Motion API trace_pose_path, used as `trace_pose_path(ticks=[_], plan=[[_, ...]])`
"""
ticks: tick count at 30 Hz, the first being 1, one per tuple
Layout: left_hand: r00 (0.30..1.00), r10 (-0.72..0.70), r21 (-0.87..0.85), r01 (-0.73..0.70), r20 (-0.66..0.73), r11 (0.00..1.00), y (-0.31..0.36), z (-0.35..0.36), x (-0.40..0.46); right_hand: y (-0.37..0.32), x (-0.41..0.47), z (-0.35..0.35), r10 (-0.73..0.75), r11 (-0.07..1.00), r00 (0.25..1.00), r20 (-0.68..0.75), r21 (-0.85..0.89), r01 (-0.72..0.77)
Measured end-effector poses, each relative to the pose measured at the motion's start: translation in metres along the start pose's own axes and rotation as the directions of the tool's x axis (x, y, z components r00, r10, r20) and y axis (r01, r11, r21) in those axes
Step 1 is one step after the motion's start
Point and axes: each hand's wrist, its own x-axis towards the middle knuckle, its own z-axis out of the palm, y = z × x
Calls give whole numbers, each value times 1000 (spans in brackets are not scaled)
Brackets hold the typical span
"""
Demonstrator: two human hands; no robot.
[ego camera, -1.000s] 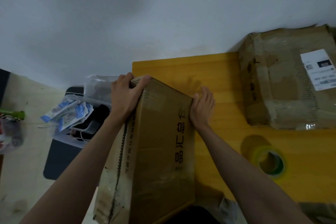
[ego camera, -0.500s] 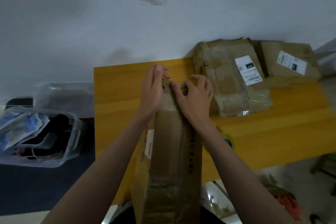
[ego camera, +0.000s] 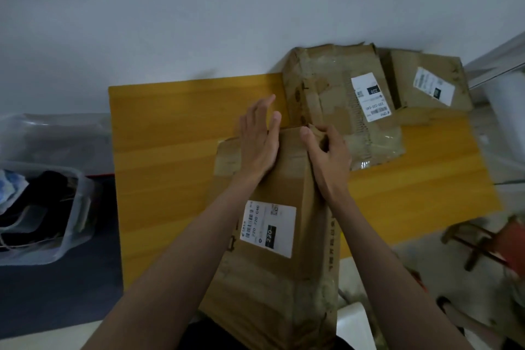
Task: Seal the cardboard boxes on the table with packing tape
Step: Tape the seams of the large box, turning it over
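On the yellow counter, near its front edge, we find the cardboard box in hand, with its long axis running away from us and its shipping label facing up. Our left hand lies flat on the far left part of the top face, fingers together and extended; its grip is open, pressing rather than clasping. We judge that this pressure holds the flap down and keeps the box from sliding. Our right hand is curled over the far right corner, its grip clamped on the box edge, thumb on top; it likely squares the flaps before taping.

Two further boxes stand at the back of the counter. The larger one sits just beyond the worked box, and the smaller one is beside it to the right, each bearing a label. We cannot see a tape roll in this view. A clear plastic bin stands on the floor to the left, well apart from the work.
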Motion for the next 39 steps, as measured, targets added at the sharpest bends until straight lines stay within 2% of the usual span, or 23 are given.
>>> trace_pose_path(ticks=[5, 10, 13, 16, 18, 20, 22, 23, 26, 30, 32, 35, 39], plan=[[995, -95, 95, 96, -15, 991, -31, 5, 3, 28, 5, -1, 31, 996, 1000, 2, 87, -31], [984, -162, 202, 175, -79, 964, -86, -9, 6, 31, 4, -2, -4, 994, 999, -43, 106, 9], [931, -333, 164, 355, -147, 920, -120, -25, 1, 27, 5, 2, -17, 994, 999, -49, 104, 22], [890, -427, 101, 445, -158, 890, -117, -30, 0, 23, 6, 5, -19, 995, 999, -43, 99, 23], [905, -411, 30, 417, -113, 909, -83, -23, 3, 25, 8, 5, -22, 994, 999, -44, 106, 27], [972, -232, 26, 233, -43, 972, -44, -9, -4, 27, 9, 4, -23, 994, 999, -32, 108, 26], [998, -70, 19, 70, 2, 997, -21, 2, -13, 29, 10, 2, -17, 993, 999, -34, 115, 20], [998, -69, 14, 69, 6, 997, -21, 3, -13, 31, 11, 0, -16, 992, 999, -35, 121, 21], [981, -194, 95, 196, -30, 976, -57, -4, -5, 35, 11, -3, -31, 990, 999, -42, 137, 36], [921, -385, 190, 390, -61, 901, -106, -25, -9, 37, 12, -2, -27, 989, 999, -37, 147, 32], [901, -428, 218, 432, -66, 875, -117, -38, -22, 36, 13, -2, -12, 989, 1000, -10, 146, 14], [906, -422, 159, 423, -39, 892, -103, -52, -51, 30, 16, -4, 3, 991, 999, 43, 131, -8], [946, -322, 44, 320, 36, 946, -33, -56, -92, 14, 20, -7, 20, 995, 998, 52, 94, -25]])
